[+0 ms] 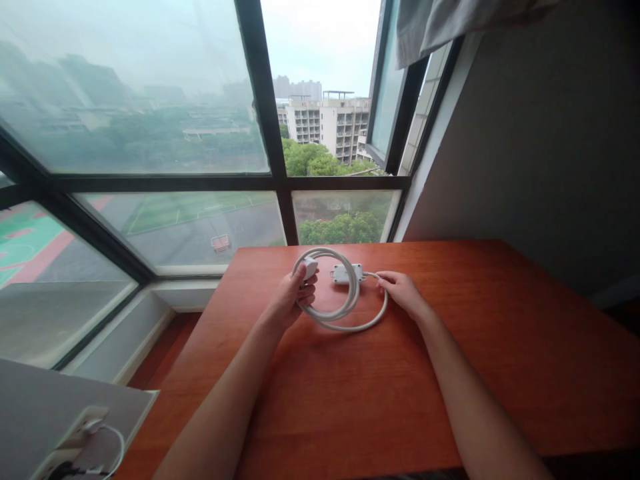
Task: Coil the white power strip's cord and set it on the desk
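A white power strip point(347, 273) lies on the red-brown wooden table point(450, 373) near its far edge. Its thick white cable point(350, 313) is wound in loose loops on the tabletop. My left hand point(293, 297) grips the white plug point(310, 268) together with the coiled loops at their left side. My right hand point(400, 291) pinches the cable just right of the power strip, where the cord leaves it.
A large window with dark frames point(270, 133) stands just behind the table, with one pane swung open at the upper right. A grey wall point(540, 147) borders the table on the right. At the lower left sits a grey surface with a white socket and cord point(85, 433).
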The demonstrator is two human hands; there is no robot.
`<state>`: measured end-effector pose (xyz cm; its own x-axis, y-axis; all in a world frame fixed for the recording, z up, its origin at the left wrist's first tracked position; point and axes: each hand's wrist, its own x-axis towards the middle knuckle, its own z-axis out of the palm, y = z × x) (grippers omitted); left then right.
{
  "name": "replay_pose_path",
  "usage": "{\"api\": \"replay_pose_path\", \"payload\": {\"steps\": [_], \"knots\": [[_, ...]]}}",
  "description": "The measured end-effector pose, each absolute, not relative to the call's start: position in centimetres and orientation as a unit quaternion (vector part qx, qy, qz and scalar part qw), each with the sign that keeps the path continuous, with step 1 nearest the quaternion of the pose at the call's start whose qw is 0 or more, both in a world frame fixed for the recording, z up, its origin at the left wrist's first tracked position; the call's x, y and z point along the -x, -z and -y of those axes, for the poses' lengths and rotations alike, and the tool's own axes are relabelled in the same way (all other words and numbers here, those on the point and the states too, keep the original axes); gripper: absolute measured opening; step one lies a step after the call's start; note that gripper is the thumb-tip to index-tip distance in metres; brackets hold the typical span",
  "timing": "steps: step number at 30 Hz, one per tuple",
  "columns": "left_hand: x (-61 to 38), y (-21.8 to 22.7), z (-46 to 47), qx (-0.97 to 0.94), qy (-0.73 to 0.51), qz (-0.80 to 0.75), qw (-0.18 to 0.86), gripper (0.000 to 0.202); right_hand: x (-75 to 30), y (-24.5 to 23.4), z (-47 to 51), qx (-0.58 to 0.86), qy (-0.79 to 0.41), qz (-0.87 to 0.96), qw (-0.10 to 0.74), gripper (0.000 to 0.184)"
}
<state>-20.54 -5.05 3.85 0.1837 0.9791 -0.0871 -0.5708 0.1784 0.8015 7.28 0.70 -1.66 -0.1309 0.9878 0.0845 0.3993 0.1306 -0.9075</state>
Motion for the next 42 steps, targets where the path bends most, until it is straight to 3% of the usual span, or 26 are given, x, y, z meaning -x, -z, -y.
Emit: {"api": "replay_pose_path", "payload": {"steps": [5,13,20,32,42], "knots": [[20.0,-4.0,5.5,-0.351,-0.544,-0.312,0.695,0.048,-6.6,1.4,-0.4,0.438,-0.533,0.567,0.449,0.040],[19.8,-3.2,5.1,-0.362,-0.549,-0.358,0.663,0.049,-6.8,1.5,-0.5,0.420,-0.586,0.521,0.458,0.040],[19.5,-2.7,4.7,-0.434,-0.556,-0.474,0.527,0.045,-7.1,1.6,-0.6,0.422,-0.593,0.519,0.448,0.039],[20.4,-2.5,4.6,-0.326,-0.552,-0.437,0.631,0.044,-7.0,1.8,-0.8,0.451,-0.565,0.536,0.435,0.040],[21.0,-2.4,4.3,-0.469,-0.548,-0.511,0.467,0.043,-6.8,1.6,-0.7,0.465,-0.542,0.557,0.424,0.040]]}}
